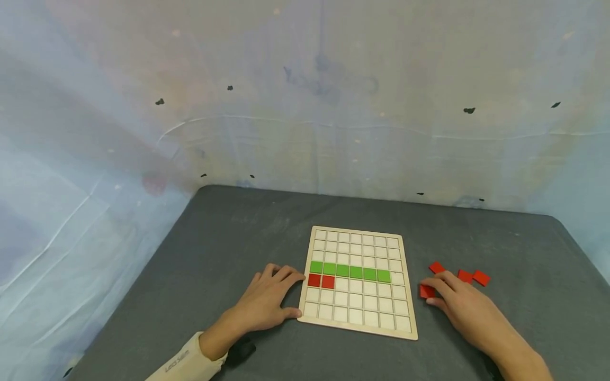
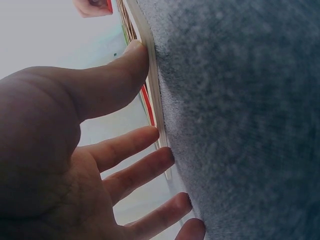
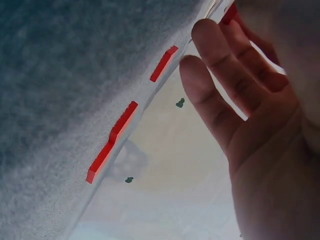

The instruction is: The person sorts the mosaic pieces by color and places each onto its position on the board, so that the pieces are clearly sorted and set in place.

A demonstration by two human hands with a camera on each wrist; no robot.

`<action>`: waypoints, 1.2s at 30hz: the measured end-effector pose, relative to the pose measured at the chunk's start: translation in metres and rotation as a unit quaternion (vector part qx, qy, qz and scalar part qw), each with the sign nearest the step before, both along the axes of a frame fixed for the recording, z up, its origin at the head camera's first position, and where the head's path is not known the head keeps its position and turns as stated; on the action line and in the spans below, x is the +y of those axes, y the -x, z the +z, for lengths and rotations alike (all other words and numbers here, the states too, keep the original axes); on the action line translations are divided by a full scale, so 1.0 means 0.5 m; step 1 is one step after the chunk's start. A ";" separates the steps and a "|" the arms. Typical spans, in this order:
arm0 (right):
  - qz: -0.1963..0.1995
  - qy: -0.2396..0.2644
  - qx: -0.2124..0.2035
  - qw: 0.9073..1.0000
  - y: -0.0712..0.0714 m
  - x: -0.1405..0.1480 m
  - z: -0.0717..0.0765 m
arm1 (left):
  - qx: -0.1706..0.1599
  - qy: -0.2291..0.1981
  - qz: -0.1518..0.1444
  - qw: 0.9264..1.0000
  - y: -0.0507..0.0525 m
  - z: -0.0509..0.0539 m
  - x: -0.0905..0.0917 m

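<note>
Head view: the right hand (image 1: 469,312) pinches a red tile (image 1: 426,291) between thumb and fingers, just right of the wooden grid board (image 1: 356,301) on the grey bench (image 1: 238,227). The left hand (image 1: 267,299) is spread wide — its thumb touches the board's near-left edge, its fingers reaching the same side higher up. Six green tiles (image 1: 356,272) fill one row except its rightmost cell; two red squares (image 1: 328,282) sit in the leftmost cells of the row below. Three loose red pieces (image 1: 481,278) lie beyond the right hand — two touching, one apart, nearer the board.
</note>
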State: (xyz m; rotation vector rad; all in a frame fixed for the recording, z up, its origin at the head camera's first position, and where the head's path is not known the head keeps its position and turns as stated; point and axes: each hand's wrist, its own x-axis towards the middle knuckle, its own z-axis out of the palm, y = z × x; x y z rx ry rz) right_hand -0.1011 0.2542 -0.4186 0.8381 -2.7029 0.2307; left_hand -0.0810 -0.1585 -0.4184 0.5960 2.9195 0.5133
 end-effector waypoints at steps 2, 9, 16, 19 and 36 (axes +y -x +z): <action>0.004 0.005 -0.003 1.000 0.001 0.000 0.000 | 0.002 -0.001 0.001 1.000 0.000 -0.001 0.000; 0.014 0.008 -0.014 1.000 0.005 -0.008 0.002 | 0.000 -0.001 0.002 1.000 0.000 -0.004 0.000; 0.040 0.020 -0.016 0.999 0.001 -0.035 -0.002 | 0.000 0.005 -0.002 1.000 0.000 -0.003 -0.002; 0.045 0.028 -0.028 0.998 0.000 -0.043 -0.001 | -0.001 0.009 -0.009 1.000 -0.001 -0.001 -0.001; 0.080 0.019 -0.051 0.995 0.008 -0.068 0.000 | 0.005 0.012 -0.013 1.000 -0.004 0.008 0.001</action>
